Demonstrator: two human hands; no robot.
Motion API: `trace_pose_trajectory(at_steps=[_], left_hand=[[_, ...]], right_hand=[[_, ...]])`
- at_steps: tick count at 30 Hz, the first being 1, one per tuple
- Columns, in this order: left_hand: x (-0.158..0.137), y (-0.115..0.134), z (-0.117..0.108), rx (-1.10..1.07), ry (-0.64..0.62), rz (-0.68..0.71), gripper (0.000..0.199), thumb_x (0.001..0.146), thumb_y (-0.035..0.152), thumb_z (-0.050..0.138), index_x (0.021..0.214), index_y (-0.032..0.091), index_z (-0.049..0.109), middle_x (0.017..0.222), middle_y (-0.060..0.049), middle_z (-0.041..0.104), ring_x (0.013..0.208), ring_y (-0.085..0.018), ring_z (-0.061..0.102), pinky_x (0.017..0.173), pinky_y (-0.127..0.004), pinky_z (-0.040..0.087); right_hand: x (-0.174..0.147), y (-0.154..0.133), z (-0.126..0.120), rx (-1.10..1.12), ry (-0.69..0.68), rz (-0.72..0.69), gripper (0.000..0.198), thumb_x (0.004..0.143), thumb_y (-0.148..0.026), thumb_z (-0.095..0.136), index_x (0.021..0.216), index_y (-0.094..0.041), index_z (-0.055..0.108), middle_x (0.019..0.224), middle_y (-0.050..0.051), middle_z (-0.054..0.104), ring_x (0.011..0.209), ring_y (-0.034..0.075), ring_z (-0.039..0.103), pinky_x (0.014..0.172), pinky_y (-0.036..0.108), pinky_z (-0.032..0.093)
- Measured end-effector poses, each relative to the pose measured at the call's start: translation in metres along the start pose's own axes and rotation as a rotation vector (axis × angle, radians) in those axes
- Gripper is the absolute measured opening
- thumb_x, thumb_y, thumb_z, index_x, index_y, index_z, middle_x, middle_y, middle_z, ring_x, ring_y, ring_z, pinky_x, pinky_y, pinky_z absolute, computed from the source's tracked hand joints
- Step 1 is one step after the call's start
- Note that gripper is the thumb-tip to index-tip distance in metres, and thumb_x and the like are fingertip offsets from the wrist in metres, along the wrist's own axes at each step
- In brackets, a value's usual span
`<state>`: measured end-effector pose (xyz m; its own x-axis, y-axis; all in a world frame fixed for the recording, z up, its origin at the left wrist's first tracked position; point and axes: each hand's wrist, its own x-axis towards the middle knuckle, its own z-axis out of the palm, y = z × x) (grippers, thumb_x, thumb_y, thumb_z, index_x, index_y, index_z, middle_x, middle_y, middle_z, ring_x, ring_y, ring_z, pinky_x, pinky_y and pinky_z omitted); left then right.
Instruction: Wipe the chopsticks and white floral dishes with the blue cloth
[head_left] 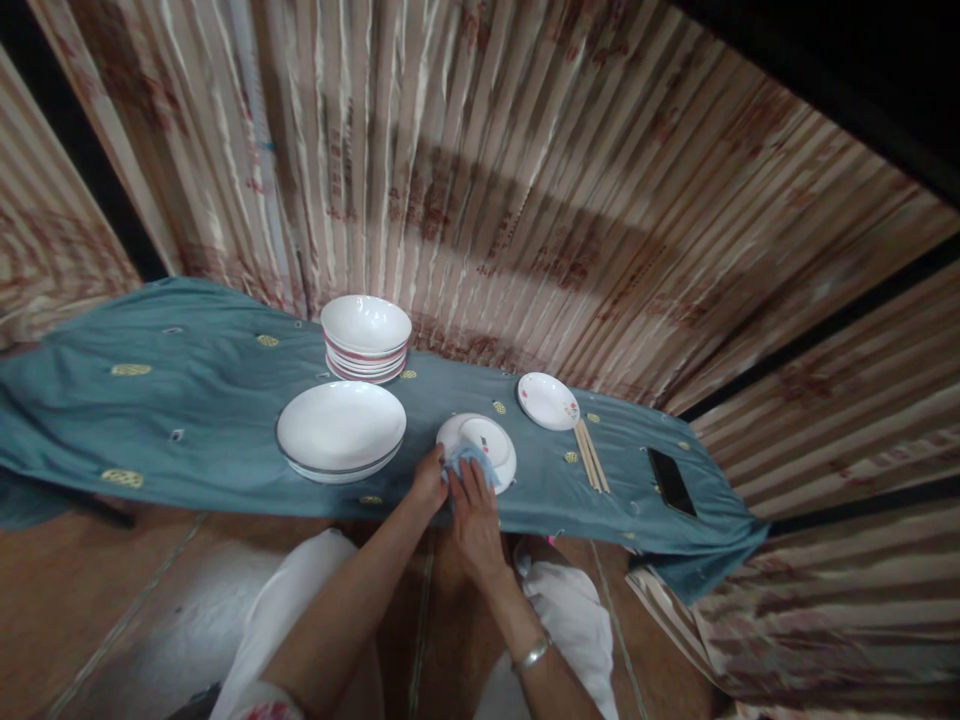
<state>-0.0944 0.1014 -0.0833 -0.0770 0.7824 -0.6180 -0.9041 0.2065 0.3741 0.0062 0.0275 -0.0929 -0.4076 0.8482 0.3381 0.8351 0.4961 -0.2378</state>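
A small white plate (505,462) lies upside down near the table's front edge, its foot ring and a small dark mark showing. My left hand (429,482) is closed on the plate's left rim, with its fingertips partly hidden by a crumpled light blue cloth (480,456). My right hand (474,518) presses that cloth against the plate's underside, fingers bent over it. A bracelet circles the right wrist.
Left of my hands sit large white oval dishes (341,425); behind them rises a stack of white bowls and plates (365,325). Rightward are a flower-patterned plate (547,400), several wooden chopsticks (591,455) and a black phone (671,481). A green-blue cloth (217,420) covers the narrow table before a curtain.
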Motion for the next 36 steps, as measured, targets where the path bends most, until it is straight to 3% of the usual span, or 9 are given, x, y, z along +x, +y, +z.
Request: trace_pose_trajectory(at_steps=[6,10,17,23,29,36], left_hand=[[-0.006,0.001,0.002,-0.014,-0.015,0.03,0.021,0.088,0.014,0.049,0.105,0.012,0.063,0.082,-0.009,0.071,0.079,-0.018,0.069,0.08,-0.031,0.054],[-0.01,0.005,0.006,-0.028,-0.027,0.032,0.026,0.095,0.023,0.04,0.103,0.013,0.063,0.095,-0.011,0.071,0.093,-0.017,0.067,0.087,-0.028,0.051],[-0.013,0.007,0.011,-0.015,-0.089,-0.025,0.041,0.098,0.035,0.027,0.105,0.014,0.062,0.093,-0.011,0.069,0.104,-0.021,0.063,0.091,-0.033,0.05],[-0.012,0.007,0.012,0.011,-0.118,-0.012,0.036,0.096,0.027,0.033,0.119,0.015,0.058,0.097,-0.01,0.07,0.096,-0.018,0.065,0.09,-0.031,0.051],[-0.017,0.009,0.012,0.07,-0.118,-0.006,0.029,0.093,0.017,0.041,0.114,0.014,0.061,0.085,-0.007,0.072,0.087,-0.019,0.067,0.084,-0.03,0.053],[-0.015,0.007,0.008,0.096,-0.088,-0.011,0.031,0.092,0.016,0.042,0.118,0.007,0.058,0.099,-0.014,0.071,0.095,-0.021,0.067,0.084,-0.03,0.054]], right_hand=[[0.039,0.003,-0.02,0.003,-0.142,-0.149,0.048,0.091,-0.011,0.036,0.137,-0.016,0.048,0.147,0.009,0.042,0.141,0.023,0.026,0.115,0.046,0.022],[0.064,0.003,-0.03,-0.01,-0.182,-0.184,0.045,0.092,-0.013,0.037,0.135,-0.018,0.05,0.144,0.009,0.047,0.138,0.022,0.031,0.113,0.045,0.023],[0.09,0.024,-0.026,-0.023,-0.153,-0.055,0.044,0.095,-0.02,0.033,0.137,-0.02,0.047,0.145,0.009,0.045,0.136,0.021,0.035,0.111,0.043,0.024],[0.09,0.034,-0.023,-0.01,-0.145,-0.01,0.044,0.097,-0.024,0.031,0.14,-0.022,0.042,0.146,0.009,0.043,0.137,0.019,0.035,0.112,0.044,0.022],[0.084,0.049,-0.027,-0.017,-0.083,0.148,0.041,0.095,-0.02,0.037,0.134,-0.017,0.048,0.141,0.011,0.049,0.133,0.021,0.041,0.112,0.046,0.025],[0.039,0.052,-0.03,-0.012,-0.006,0.199,0.044,0.097,-0.027,0.031,0.136,-0.014,0.048,0.141,0.015,0.048,0.134,0.025,0.039,0.108,0.045,0.032]])
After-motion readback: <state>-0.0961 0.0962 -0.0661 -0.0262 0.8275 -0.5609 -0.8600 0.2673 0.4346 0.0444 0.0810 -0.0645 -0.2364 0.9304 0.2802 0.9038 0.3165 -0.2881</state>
